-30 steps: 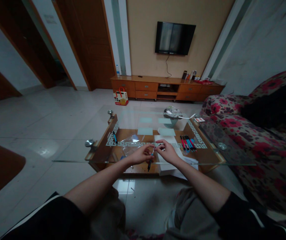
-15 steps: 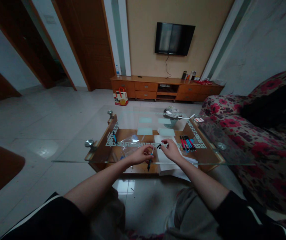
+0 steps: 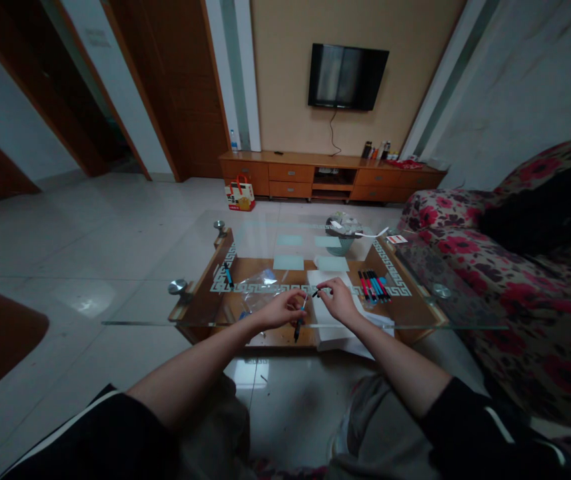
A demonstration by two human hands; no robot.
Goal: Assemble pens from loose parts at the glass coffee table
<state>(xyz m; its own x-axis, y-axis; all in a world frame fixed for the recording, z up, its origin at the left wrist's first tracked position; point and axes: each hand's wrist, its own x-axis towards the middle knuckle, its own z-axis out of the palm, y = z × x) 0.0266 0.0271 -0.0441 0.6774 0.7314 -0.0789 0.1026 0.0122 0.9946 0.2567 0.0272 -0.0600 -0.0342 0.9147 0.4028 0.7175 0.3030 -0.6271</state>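
Note:
My left hand (image 3: pixel 281 310) grips a dark pen (image 3: pixel 299 320) that points down over the near edge of the glass coffee table (image 3: pixel 140 307). My right hand (image 3: pixel 338 300) pinches a small black pen part (image 3: pixel 315 293) just above the pen's upper end, almost touching it. White paper (image 3: pixel 330 313) lies under my right hand. A row of several red, blue and black pens (image 3: pixel 374 285) rests just right of that hand. A clear plastic bag (image 3: pixel 262 283) lies behind my left hand.
A lone blue pen (image 3: pixel 226 273) lies at the table's left end. A bowl (image 3: pixel 341 230) with a white cable stands at the far side. A floral sofa (image 3: pixel 505 267) borders the right. A TV cabinet (image 3: pixel 332 175) and a wall TV (image 3: pixel 346 76) stand beyond.
My right hand pulled the small black part away from the pen's tip to the right, then brought it back close to the tip. My left hand kept the pen still.

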